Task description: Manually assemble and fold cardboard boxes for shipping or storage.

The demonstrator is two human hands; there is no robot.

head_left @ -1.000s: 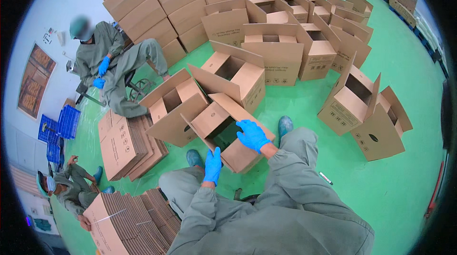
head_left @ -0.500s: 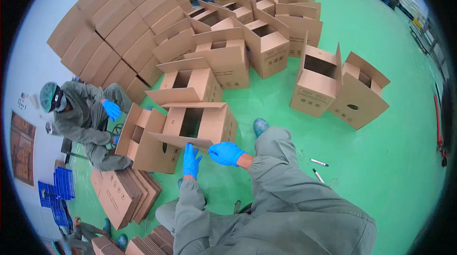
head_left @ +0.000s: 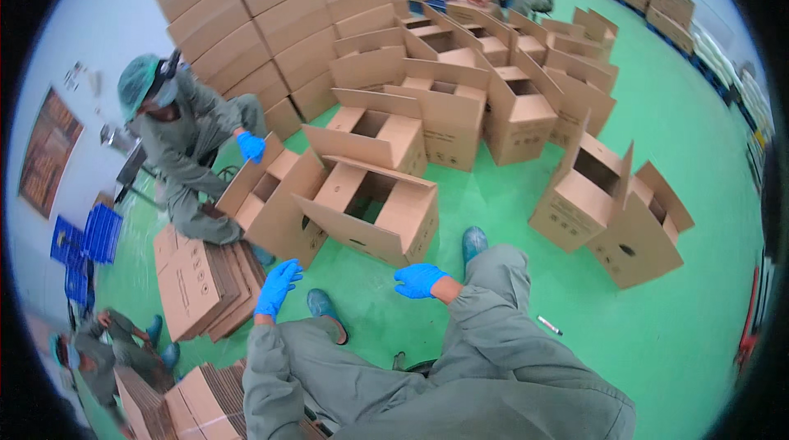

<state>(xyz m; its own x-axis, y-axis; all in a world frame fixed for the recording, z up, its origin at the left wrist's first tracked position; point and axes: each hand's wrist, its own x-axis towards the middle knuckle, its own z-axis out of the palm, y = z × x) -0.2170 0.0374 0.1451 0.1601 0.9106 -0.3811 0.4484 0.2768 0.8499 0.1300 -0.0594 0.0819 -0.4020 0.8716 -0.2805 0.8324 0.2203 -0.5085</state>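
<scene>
Both my hands wear blue gloves and hold nothing that I can see. My left hand [head_left: 279,286], fingers stretched out, is in the air between the flat carton stack and the nearest box. Over the floor to the right, my right hand [head_left: 419,280] has its fingers loosely extended, just short of the same box. That cardboard box [head_left: 419,230] stands with its long flaps raised and its inside showing. Left of it, another open box [head_left: 288,210] leans toward a seated co-worker [head_left: 185,144], whose gloved hand [head_left: 251,146] hovers above its flap.
Several open boxes [head_left: 452,124] stand beyond, before a wall of stacked cartons [head_left: 288,21]. Two more boxes [head_left: 637,243] are at the right. Flattened cartons [head_left: 189,288] lie at the left. A marker pen [head_left: 550,325] is on the green floor. Other people sit at lower left and far back.
My hands have moved away from the nearest box's flap and further apart, the left one going left. The view has shifted, so the boxes appear lower and further right. The co-worker's hand stays raised.
</scene>
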